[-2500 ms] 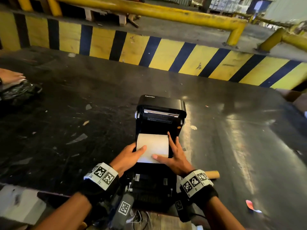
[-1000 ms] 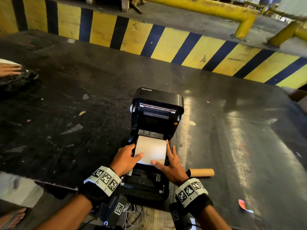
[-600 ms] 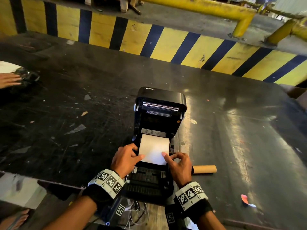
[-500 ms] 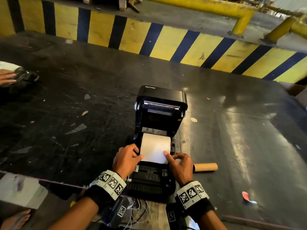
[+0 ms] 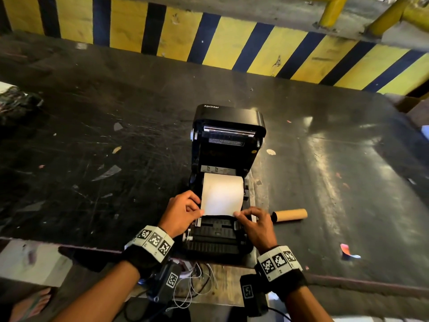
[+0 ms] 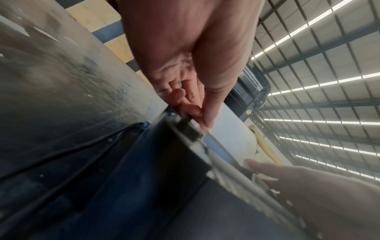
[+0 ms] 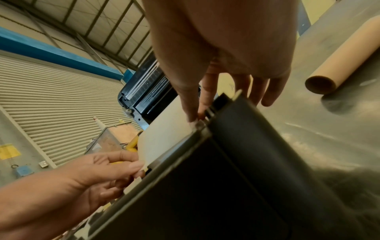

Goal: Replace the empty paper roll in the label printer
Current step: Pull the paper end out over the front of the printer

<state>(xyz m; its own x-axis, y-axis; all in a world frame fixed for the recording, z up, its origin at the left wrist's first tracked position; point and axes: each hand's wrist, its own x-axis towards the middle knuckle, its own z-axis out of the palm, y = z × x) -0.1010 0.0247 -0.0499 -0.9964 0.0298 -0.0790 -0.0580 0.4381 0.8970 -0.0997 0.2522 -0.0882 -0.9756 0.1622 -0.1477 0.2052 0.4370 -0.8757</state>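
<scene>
The black label printer (image 5: pixel 228 145) stands at the table's near edge with its lid tilted up. A white paper roll (image 5: pixel 221 194) sits in its bay, with the free end drawn toward me. My left hand (image 5: pixel 199 209) pinches the left corner of that end, thumb on top in the left wrist view (image 6: pixel 202 120). My right hand (image 5: pixel 239 216) pinches the right corner between thumb and forefinger (image 7: pixel 194 117). The empty cardboard core (image 5: pixel 290 214) lies on the table to the right of the printer, and it also shows in the right wrist view (image 7: pixel 339 65).
The black table (image 5: pixel 92 159) is scratched and strewn with small scraps. A yellow-and-black striped barrier (image 5: pixel 209 40) runs along its far side. A dark bundle (image 5: pixel 16 105) lies far left and a red scrap (image 5: pixel 346 251) near right. Cables (image 5: pixel 197 282) hang below the near edge.
Both hands slid back along the paper toward the printer's front. Their fingers went from lying flat on the sheet to pinching the corners of its free end.
</scene>
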